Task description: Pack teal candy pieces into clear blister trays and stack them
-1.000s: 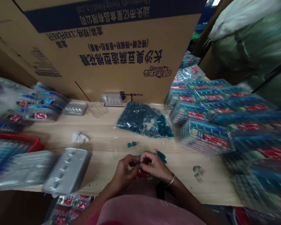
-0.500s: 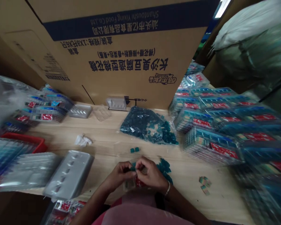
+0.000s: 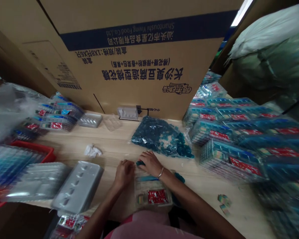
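Note:
My right hand (image 3: 151,163) is closed, its fingertips on a dark teal gummy piece (image 3: 140,163) just above the tabletop. Beside it on the left, my left hand (image 3: 125,172) has its fingers curled together; what they pinch, if anything, is hidden. Close to my body lies a clear plastic tray (image 3: 146,188), partly under my right wrist. Inside it are a red printed packet (image 3: 156,196), a small striped block (image 3: 140,199) and a blue strip (image 3: 148,178). More teal gummies (image 3: 179,177) lie behind my right forearm, mostly hidden.
A clear bag of teal gummies (image 3: 149,132) lies ahead, before a large cardboard box (image 3: 137,93). Filled trays (image 3: 229,159) are stacked on the right. Grey moulded trays (image 3: 77,186), a red bin (image 3: 49,154) and crumpled tissue (image 3: 92,150) are on the left. Striped blocks (image 3: 224,200) lie right.
Both hands have moved forward, away from my body, uncovering the tray and its red packet. They have parted slightly, and the right hand now holds a teal gummy. The view has shifted a little.

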The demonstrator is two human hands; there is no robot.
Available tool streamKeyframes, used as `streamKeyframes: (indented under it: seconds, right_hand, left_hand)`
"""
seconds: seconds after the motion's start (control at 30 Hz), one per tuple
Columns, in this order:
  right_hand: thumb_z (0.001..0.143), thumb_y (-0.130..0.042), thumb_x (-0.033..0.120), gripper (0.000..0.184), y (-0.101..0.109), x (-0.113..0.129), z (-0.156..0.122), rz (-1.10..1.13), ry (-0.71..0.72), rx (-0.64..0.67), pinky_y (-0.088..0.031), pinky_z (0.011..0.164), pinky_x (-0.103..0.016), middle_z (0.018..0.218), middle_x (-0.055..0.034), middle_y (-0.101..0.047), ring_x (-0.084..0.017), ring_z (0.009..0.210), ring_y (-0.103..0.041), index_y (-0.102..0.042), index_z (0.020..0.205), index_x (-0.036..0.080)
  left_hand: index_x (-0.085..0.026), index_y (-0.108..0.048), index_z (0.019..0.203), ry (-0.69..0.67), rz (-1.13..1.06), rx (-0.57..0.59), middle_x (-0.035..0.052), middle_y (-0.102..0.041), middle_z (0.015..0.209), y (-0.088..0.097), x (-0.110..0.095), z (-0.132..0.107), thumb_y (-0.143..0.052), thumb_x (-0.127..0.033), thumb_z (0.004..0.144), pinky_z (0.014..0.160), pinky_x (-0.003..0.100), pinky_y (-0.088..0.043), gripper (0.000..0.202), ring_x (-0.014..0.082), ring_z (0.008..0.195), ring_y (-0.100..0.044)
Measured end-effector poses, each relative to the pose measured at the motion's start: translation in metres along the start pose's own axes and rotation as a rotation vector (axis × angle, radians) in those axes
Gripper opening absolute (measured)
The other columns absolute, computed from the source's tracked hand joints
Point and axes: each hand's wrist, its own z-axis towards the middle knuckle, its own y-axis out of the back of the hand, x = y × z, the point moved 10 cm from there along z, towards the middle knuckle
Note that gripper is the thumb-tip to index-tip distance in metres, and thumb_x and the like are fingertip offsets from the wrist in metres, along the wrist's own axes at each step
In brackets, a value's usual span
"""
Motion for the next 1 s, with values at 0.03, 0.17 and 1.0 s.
streamKeyframes:
  seconds: [0.03,0.17,1.0]
  right_hand:
    - [0.074,-0.07,0.025,0.015,-0.003,0.0,0.001,-0.011,0.005,0.007,-0.035,0.081,-0.034,0.088,-0.005,-0.061,-0.021,0.091,-0.051,-0.062,0.083,0.017]
    - [0.072,-0.071,0.03,0.022,-0.006,-0.001,-0.008,-0.008,-0.006,-0.005,-0.035,0.081,-0.034,0.091,-0.0059,-0.061,-0.021,0.092,-0.05,-0.062,0.088,0.017]
    - [0.067,-0.07,0.016,0.014,-0.009,-0.017,-0.013,0.24,-0.101,-0.025,-0.039,0.074,-0.028,0.08,-0.0023,-0.065,-0.018,0.08,-0.057,-0.066,0.081,0.017]
  left_hand:
    - [-0.018,-0.066,0.077,-0.023,0.031,0.006,0.0062,-0.065,0.075,-0.003,0.0,0.001,-0.053,-0.016,0.073,0.07,0.035,-0.045,0.013,0.0205,0.072,-0.057]
    - [-0.018,-0.066,0.087,-0.146,-0.061,-0.003,0.0075,-0.065,0.084,-0.012,-0.011,0.001,-0.055,-0.023,0.077,0.074,0.034,-0.046,0.015,0.0201,0.079,-0.058]
    - [-0.018,-0.058,0.096,-0.192,-0.289,0.2,0.0054,-0.06,0.089,-0.028,-0.018,0.001,-0.053,-0.019,0.077,0.073,0.029,-0.046,0.019,0.0173,0.084,-0.057]
